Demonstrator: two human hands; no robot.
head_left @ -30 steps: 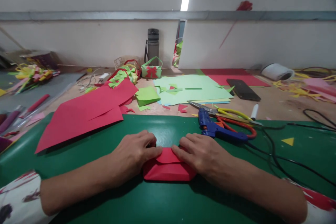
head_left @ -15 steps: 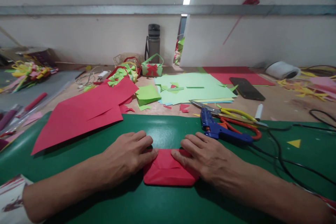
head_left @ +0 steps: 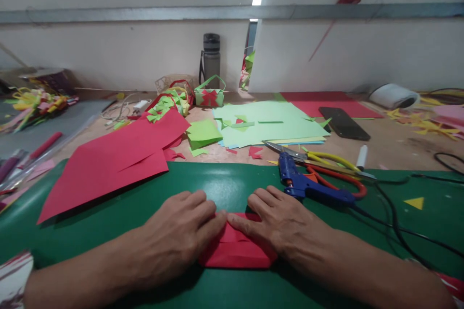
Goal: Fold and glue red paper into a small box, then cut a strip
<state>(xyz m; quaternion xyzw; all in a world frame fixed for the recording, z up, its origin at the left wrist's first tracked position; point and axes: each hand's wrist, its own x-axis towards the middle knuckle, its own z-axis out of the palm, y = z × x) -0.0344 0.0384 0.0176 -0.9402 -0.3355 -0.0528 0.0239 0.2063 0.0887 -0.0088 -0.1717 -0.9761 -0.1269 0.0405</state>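
A folded piece of red paper (head_left: 239, 255) lies on the green mat (head_left: 224, 294) directly in front of me, its long sides running left to right. My left hand (head_left: 184, 224) covers its upper left part, fingers curled at the far edge and thumb on top. From the other side, my right hand (head_left: 277, 219) grips the upper right part the same way. Both thumb tips nearly meet at the middle of the far edge. The fingertips behind the paper are hidden.
Larger red sheets (head_left: 108, 159) lie to the left. A blue glue gun (head_left: 304, 181) with its cord and scissors (head_left: 333, 164) are beyond my right hand. Farther back are pale green sheets (head_left: 268, 133), a phone (head_left: 343, 123), a bottle (head_left: 211, 60) and a small green paper basket (head_left: 209, 97).
Both thumbs have slid inward along the paper's far edge, closer together. My left hand has shifted right over the paper. The whole view has tilted up slightly.
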